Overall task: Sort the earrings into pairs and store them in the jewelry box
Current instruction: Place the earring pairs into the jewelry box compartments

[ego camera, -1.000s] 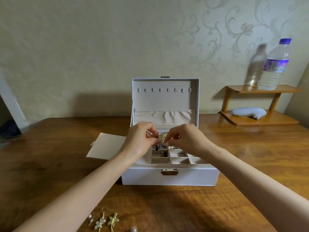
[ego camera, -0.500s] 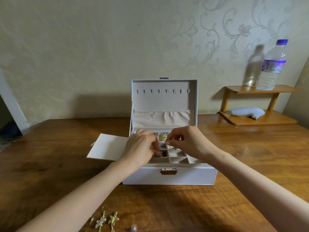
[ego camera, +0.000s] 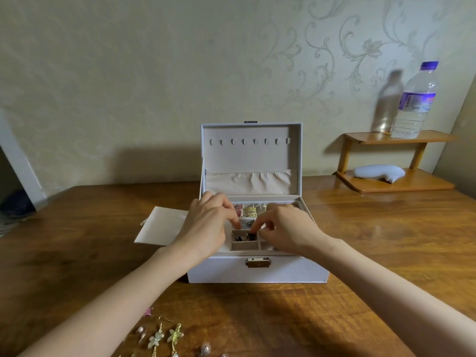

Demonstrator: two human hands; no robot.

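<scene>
The job looks partly done. The jewelry box stands open in the middle of the counter, with its lid upright and its tray of small compartments showing. Several compartments are filled. A pink pair sits in the far row with yellow flower earrings just to its right. Something pale and bluish lies in the next compartment nearer, too small to name. Dark earrings fill the one nearer again. The near-most compartments that show between the hands look empty, so there is room for more.

Both hands are over the tray. The left hand reaches in from the left with bent fingers, their tips down by the middle compartments. The right hand comes in from the right with its thumb and fingers drawn together just above the dark earrings. I cannot tell whether either hand is grasping an earring or only tidying what lies there.

A good share is left to sort. At the near left edge of the counter, well apart from the box, lie two pale flower drop earrings, a pearl piece, a small pink star and a bead or two, none yet stored.
</scene>
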